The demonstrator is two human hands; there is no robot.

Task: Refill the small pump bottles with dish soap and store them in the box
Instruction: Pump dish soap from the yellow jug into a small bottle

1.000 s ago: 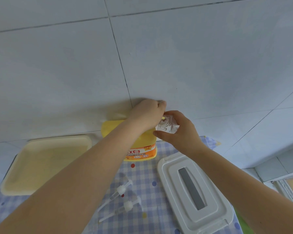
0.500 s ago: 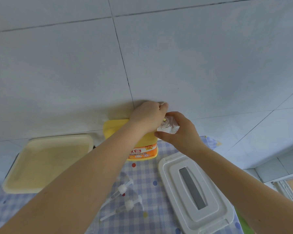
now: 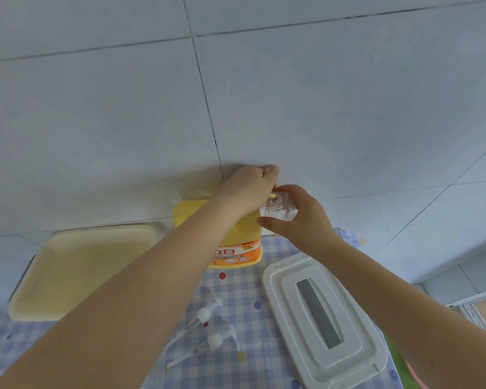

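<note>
Beside soap jug [image 3: 236, 242], right hand [image 3: 298, 217] fingers wrap small bottle [image 3: 281, 209].

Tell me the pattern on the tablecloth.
Blue-and-white check with scattered coloured dots, on the tablecloth, seen in the head view.

— How is the light?
— Bright, soft and even. The tiled wall [image 3: 320, 108] looks pale blue-white with no glare, and a faint shadow lies behind the left hand [image 3: 247, 192].
— Is it sharp?
— Slightly soft throughout. Tile lines bow toward the edges, and the forearms blur at the bottom.
</note>
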